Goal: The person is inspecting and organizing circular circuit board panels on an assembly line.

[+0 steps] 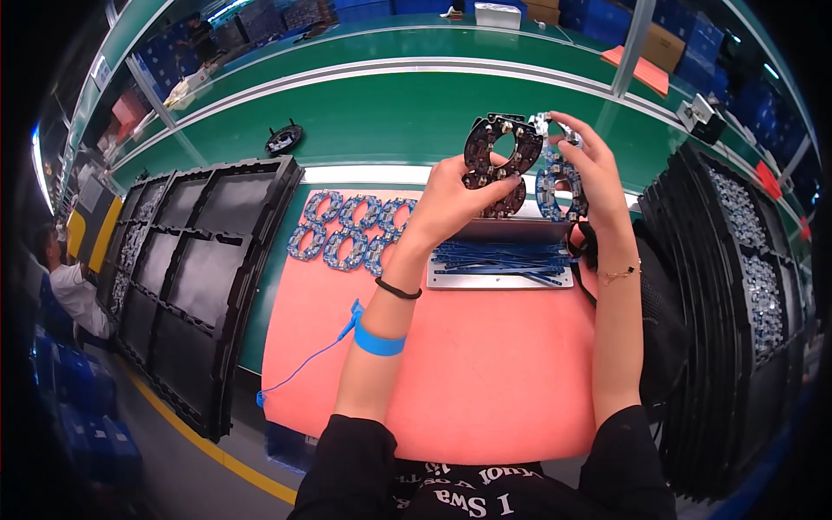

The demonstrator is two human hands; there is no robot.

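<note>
My left hand (pixel 452 201) grips a dark, ring-shaped circuit board panel (pixel 527 149), its thumb across the front. Beside it, my right hand (pixel 601 173) holds a blue ring-shaped circuit board panel (pixel 548 192) by its upper and right edge. Both panels are raised above a silver metal fixture (pixel 444 282), where many thin blue strips (pixel 498 258) lie in a heap. More blue ring-shaped boards (pixel 345 247) rest in two rows on the pink mat (pixel 485 373), left of the fixture. Part of that group is hidden behind my left forearm.
Black divided trays (pixel 204 282) stand at the left; a tall stack of black trays (pixel 706 321) with boards is at the right. A round black part (pixel 284 139) sits on the green bench (pixel 373 121). A blue cord (pixel 299 368) crosses the mat. Another person (pixel 74 295) sits far left.
</note>
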